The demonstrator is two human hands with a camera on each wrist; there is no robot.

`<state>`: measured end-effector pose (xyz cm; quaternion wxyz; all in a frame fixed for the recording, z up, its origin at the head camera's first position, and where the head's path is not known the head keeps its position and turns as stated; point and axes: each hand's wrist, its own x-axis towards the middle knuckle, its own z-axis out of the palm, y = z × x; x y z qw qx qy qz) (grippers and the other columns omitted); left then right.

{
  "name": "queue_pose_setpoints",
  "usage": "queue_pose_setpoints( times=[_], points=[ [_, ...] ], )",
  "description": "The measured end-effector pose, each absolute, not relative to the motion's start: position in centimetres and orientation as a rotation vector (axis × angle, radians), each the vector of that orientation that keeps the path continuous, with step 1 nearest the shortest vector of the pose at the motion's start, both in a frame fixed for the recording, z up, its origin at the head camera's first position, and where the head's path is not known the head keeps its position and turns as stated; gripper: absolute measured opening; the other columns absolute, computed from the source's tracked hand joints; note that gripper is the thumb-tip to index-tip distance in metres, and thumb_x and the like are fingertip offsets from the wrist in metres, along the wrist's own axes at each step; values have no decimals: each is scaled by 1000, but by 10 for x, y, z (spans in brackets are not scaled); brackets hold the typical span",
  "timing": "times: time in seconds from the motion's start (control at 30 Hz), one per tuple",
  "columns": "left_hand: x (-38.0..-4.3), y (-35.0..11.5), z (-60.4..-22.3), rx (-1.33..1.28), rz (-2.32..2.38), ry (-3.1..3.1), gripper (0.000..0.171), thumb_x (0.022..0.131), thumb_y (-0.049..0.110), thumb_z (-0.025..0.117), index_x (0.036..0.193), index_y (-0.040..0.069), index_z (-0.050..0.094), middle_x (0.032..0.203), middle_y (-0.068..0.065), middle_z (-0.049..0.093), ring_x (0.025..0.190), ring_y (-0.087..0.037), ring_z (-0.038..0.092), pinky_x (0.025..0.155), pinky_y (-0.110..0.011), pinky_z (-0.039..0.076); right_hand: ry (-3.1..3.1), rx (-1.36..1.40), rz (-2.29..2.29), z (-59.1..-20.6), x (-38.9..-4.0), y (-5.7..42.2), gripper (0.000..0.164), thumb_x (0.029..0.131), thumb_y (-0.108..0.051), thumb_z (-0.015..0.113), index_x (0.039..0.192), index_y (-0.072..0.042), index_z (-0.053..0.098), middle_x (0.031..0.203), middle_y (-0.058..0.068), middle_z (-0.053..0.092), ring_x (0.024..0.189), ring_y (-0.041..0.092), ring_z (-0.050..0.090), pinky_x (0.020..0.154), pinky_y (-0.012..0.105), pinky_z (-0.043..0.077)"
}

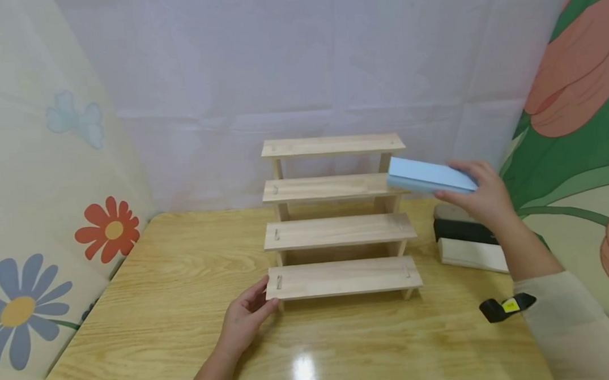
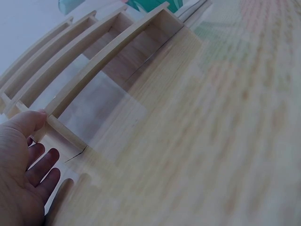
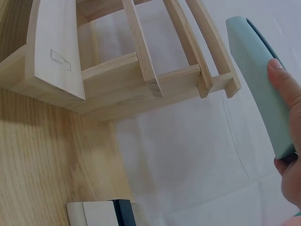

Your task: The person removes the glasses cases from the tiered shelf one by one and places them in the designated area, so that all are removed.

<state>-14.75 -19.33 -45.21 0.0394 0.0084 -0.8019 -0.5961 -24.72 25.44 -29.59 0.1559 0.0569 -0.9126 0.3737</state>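
A pale wooden stepped display rack with several shelves stands on the table. My left hand is at the front left corner of its lowest shelf. In the left wrist view, the thumb of that hand presses the corner while the other fingers curl loosely below. Up at the right, my right hand grips a light blue glasses case by its right end. The case is in the air, its left end overlapping the second-highest shelf in the head view. The right wrist view shows the thumb along the case.
Right of the rack, a white case, a black case and a greyish case lie side by side on the wood-grain table. A white cloth hangs behind, with flower-patterned cloths at both sides.
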Motion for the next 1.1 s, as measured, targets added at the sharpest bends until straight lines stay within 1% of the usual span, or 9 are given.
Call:
queue_pose_setpoints(
  times=[0.23, 0.4, 0.47, 0.5, 0.67, 0.73, 0.83, 0.93, 1.1],
  points=[
    [-146, -193, -450, -4, -1834, -2450, 55, 88, 9, 72, 138, -3, 51, 136, -20, 58, 119, -32, 61, 90, -16, 47, -2596, 175, 1043, -303, -235, 262, 73, 83, -34, 79, 142, -3, 49, 140, 26, 40, 121, 44, 40, 92, 57, 36],
    [-145, -192, -450, -18, -1822, -2446, 55, 88, 9, 72, 138, -4, 51, 137, -20, 58, 119, -34, 61, 96, -28, 50, -2600, 185, 1019, -311, -230, 267, 71, 83, -34, 78, 140, -1, 50, 138, 27, 41, 120, 44, 40, 90, 56, 35],
    [-145, -192, -450, -20, -1821, -2445, 55, 88, 8, 72, 138, -4, 51, 137, -20, 58, 119, -34, 61, 97, -30, 50, -2598, 180, 1030, -314, -228, 269, 71, 83, -34, 79, 139, -1, 50, 139, 27, 42, 120, 44, 39, 90, 57, 35],
    [-145, -192, -450, -22, -1819, -2444, 55, 88, 8, 72, 138, -4, 51, 137, -21, 57, 119, -34, 61, 96, -29, 51, -2599, 173, 1034, -315, -226, 270, 71, 83, -33, 79, 139, -1, 50, 140, 27, 42, 121, 45, 39, 90, 57, 35],
    [-144, -191, -449, -15, -1840, -2439, 56, 88, 8, 72, 138, -5, 50, 137, -22, 57, 119, -34, 60, 90, -15, 47, -2609, 138, 1033, -322, -220, 276, 72, 82, -31, 80, 140, 0, 50, 139, 28, 41, 122, 46, 38, 92, 58, 35],
    [-143, -191, -448, -9, -1849, -2437, 56, 88, 8, 72, 138, -5, 50, 137, -22, 57, 119, -33, 60, 89, -12, 45, -2619, 123, 1029, -325, -217, 279, 74, 82, -32, 80, 141, 0, 49, 140, 29, 40, 123, 47, 37, 92, 58, 35],
    [-143, -191, -447, -4, -1851, -2434, 56, 88, 7, 72, 139, -5, 50, 137, -22, 57, 118, -29, 61, 88, -11, 45, -2632, 106, 1026, -328, -213, 283, 76, 82, -34, 79, 142, 0, 47, 142, 31, 37, 124, 48, 36, 92, 59, 35],
    [-143, -191, -447, -1, -1849, -2433, 56, 88, 7, 72, 138, -5, 50, 137, -22, 57, 117, -29, 61, 87, -11, 45, -2640, 94, 1007, -332, -209, 287, 76, 82, -35, 79, 142, 0, 47, 142, 31, 37, 123, 48, 36, 91, 59, 35],
    [-142, -191, -447, 6, -1839, -2435, 56, 88, 7, 72, 138, -5, 50, 137, -22, 57, 119, -33, 60, 87, -10, 45, -2649, 66, 988, -338, -203, 293, 76, 82, -37, 78, 142, -2, 48, 140, 31, 38, 121, 48, 37, 88, 58, 35]
  ],
)
